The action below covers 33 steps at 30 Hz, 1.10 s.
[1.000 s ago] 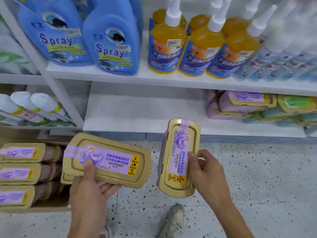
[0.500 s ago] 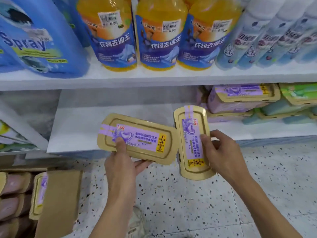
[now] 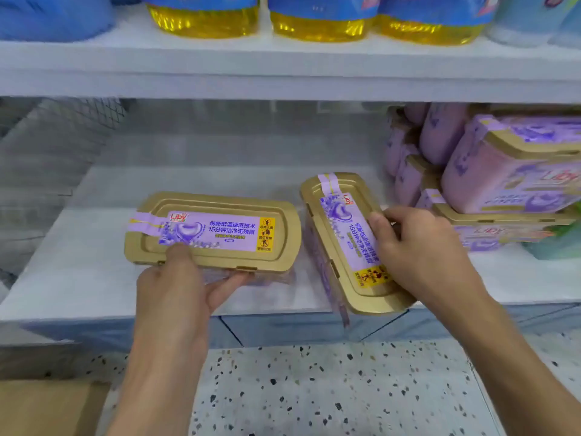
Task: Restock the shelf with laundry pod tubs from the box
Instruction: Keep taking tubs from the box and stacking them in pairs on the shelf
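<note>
I hold two laundry pod tubs with gold lids and purple labels over the white lower shelf (image 3: 78, 272). My left hand (image 3: 179, 284) grips the left tub (image 3: 226, 234) from its near side, lid up and lying lengthways across. My right hand (image 3: 421, 256) grips the right tub (image 3: 342, 243) from its right side; this tub points away from me and tilts, its near end past the shelf's front edge. Stacked purple tubs (image 3: 503, 180) stand on the shelf at the right. A corner of the cardboard box (image 3: 47, 407) shows at the bottom left.
An upper shelf (image 3: 283, 64) carries yellow bottles (image 3: 317, 23) and a blue jug (image 3: 53, 17) just above the opening. A wire mesh divider (image 3: 63, 127) bounds the shelf on the left. Speckled floor (image 3: 330, 394) lies below.
Both hands have carried their tubs forward from above the floor to over the lower shelf. The view has moved closer to the shelf, and the box has slid mostly out of sight.
</note>
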Available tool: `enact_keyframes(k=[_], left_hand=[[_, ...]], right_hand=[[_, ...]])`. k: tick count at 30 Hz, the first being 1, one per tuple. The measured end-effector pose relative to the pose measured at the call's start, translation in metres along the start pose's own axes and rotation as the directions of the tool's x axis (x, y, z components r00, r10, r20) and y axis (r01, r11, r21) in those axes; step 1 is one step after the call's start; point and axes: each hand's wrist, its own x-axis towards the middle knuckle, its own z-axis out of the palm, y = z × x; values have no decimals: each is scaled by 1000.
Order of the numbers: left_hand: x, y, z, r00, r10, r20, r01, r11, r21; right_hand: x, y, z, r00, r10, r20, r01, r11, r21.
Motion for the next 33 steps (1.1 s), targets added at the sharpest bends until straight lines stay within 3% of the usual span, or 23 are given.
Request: enact_keyframes(k=[4,8,11,14,18,20,24,30,33], left_hand=[[30,-20,-13,997,74,14,-75,997,30],[53,-39,-27,974,227,10,-221,939,264],[61,-48,-41,929,367,40,-359,875,325],[69,-51,-50,853,458,249,-503,849,163],[99,-51,-67,809,458,368,-540,826,161],[110,-51,-73,784,447,432,-560,808,181],[117,-57,-73,741,471,478,-618,756,214],[113,-60,-78,787,429,444,-549,815,187],[114,-57,-82,788,413,456,-536,824,181]], right_hand=[[11,0,12,998,-41,-55,37,996,-75],[19,2,17,993,-54,-107,46,996,-74],[21,1,7,998,-26,-58,32,995,98],[-3,8,-10,998,48,-30,-32,919,393],[-52,14,10,1000,13,3,-13,871,491],[-58,20,39,996,-1,-87,50,826,561],[-59,28,73,961,126,-246,105,656,748],[-44,53,55,984,58,-166,112,518,848],[-41,61,56,992,1,-124,106,514,851]])
